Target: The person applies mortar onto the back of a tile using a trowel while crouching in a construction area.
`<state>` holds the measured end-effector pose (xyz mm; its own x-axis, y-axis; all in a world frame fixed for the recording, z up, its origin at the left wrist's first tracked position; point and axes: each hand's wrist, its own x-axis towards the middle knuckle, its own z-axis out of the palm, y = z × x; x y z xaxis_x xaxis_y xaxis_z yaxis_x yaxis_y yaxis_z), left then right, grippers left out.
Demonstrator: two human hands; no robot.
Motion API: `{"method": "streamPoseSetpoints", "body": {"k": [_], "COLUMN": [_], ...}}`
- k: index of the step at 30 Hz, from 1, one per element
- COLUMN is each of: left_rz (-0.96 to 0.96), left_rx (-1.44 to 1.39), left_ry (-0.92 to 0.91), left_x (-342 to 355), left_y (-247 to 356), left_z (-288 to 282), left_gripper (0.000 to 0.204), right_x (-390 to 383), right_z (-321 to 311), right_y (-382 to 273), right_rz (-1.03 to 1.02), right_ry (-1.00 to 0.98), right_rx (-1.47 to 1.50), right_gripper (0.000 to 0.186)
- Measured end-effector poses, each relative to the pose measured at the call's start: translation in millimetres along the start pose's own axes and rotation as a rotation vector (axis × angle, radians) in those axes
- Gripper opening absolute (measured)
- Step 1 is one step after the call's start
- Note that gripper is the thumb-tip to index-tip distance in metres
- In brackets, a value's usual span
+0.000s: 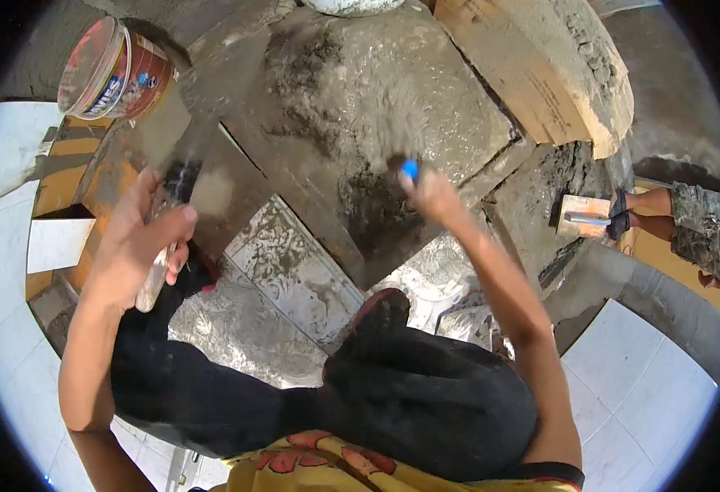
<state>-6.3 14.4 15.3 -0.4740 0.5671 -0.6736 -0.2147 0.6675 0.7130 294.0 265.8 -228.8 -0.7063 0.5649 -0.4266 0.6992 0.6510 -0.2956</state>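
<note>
My right hand (436, 199) is closed around a blue-handled tool (410, 170) over a broad patch of wet grey mortar (401, 98). Motion blur hides the tool's working end, close to the mortar's surface. My left hand (138, 246) grips a tool with a pale handle (153, 283) and a dark head (181, 179), held up at the left. What kind of head it is, I cannot make out. Between my knees and the mortar lies a mortar-smeared tile (294, 266).
A reddish plastic bucket (143, 78) leans at upper left. Mortar-covered cardboard (532, 74) lies at upper right. A steel-handled flat trowel (587, 218) rests at right, beside another person's legs (651, 211). White tiles (634, 385) cover the floor at lower right.
</note>
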Motion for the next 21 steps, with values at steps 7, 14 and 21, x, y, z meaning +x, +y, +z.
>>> {"method": "streamPoseSetpoints", "body": {"k": [7, 14, 21], "left_rz": [-0.008, -0.024, 0.071], "left_rx": [0.067, 0.046, 0.042], "left_ry": [0.009, 0.071, 0.054], "left_x": [-2.1, 2.9, 4.2], "left_y": [-5.3, -12.7, -17.6], "left_z": [-4.1, -8.0, -14.0], "left_gripper": [0.058, 0.066, 0.054], "right_x": [4.7, 8.0, 0.5], "right_z": [8.1, -38.8, -63.4], "right_y": [-8.5, 37.0, 55.9], "right_rz": [0.200, 0.019, -0.257], "right_ry": [0.031, 0.008, 0.270], "right_rx": [0.022, -0.459, -0.325], "right_gripper": [0.057, 0.043, 0.031]}}
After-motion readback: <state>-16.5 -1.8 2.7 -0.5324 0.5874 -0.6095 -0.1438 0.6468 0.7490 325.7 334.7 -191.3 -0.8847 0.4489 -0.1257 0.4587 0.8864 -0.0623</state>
